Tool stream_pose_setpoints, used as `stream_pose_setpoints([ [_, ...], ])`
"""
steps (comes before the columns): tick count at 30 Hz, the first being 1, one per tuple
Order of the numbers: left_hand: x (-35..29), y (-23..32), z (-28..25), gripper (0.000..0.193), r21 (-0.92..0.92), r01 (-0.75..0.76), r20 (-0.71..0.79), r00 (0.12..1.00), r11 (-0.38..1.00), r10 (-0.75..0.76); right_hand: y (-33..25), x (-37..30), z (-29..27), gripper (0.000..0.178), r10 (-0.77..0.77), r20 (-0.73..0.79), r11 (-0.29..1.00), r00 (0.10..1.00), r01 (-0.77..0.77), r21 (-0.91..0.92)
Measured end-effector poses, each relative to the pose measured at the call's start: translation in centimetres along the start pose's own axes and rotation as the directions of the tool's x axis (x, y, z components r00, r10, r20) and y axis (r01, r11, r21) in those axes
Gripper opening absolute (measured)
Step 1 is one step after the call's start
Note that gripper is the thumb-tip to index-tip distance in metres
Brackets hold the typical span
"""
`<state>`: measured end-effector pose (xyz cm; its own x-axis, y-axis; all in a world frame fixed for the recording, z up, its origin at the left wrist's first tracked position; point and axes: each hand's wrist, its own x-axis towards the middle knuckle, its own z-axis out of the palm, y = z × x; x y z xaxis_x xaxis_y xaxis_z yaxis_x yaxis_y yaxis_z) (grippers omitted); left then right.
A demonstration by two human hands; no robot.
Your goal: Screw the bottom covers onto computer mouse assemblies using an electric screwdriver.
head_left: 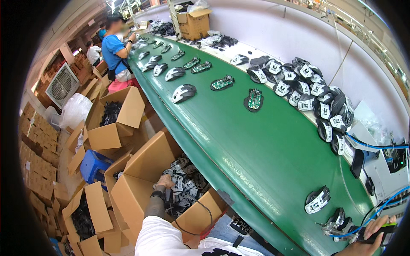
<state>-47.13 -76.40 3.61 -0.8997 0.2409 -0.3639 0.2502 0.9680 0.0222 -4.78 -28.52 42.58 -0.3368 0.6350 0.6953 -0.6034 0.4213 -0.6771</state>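
My left hand (165, 181) reaches down into a cardboard box (141, 164) of grey and black mouse shells (186, 184). Its fingers curl downward among the shells, and what they grip is hidden. A dark band circles that wrist. At the lower right edge, my right hand (376, 232) is closed around a black handheld tool (388, 234) with a yellow-green part. Beside it stands a metal fixture (339, 228) with blue hoses and a black part on it. A black-and-white mouse shell (317, 199) lies on the green belt (239, 153) just beyond the fixture.
Mouse shells (183, 93) and green circuit boards on dark bases (254, 100) line the belt. Many shells are heaped (307, 85) along its far side. Open boxes (87, 213) and a blue stool (93, 166) stand at left. A person in blue (113, 51) works farther along.
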Motion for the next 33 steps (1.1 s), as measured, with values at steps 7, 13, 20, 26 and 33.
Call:
stream_pose_setpoints([
  [7, -6.5, 4.9, -20.6, 0.033, -0.874, -0.278, -0.207, 0.955, 0.398, 0.212, -1.6, -1.3, -2.6, 0.039, 0.0, 0.052, 0.999, 0.999, -0.003, 0.046],
  [13, -8.8, 21.0, -30.4, 0.04, -0.106, -0.837, -0.663, 0.462, 0.537, 0.589, -2.9, -3.4, -2.9, 0.062, 0.016, -0.066, 0.872, 0.998, -0.046, -0.488],
  [20, -6.6, 28.4, -25.8, 0.045, 0.184, -0.81, -0.605, 0.353, 0.556, 0.714, -11.5, -16.0, -11.2, 0.067, 0.422, -0.126, 0.565, 0.898, -0.37, -0.738],
  [26, -6.8, 27.3, -26.1, 0.071, -0.211, -0.871, -0.245, 0.487, 0.444, 0.838, -10.0, -21.9, -15.0, 0.067, 0.887, -0.309, -0.022, 0.343, -0.638, -0.77],
  [33, -6.3, 29.0, -27.7, 0.064, -0.073, -0.888, -0.283, 0.455, 0.454, 0.844, -6.3, -24.5, -16.5, 0.066, 0.949, -0.305, -0.197, 0.084, -0.598, -0.777],
])
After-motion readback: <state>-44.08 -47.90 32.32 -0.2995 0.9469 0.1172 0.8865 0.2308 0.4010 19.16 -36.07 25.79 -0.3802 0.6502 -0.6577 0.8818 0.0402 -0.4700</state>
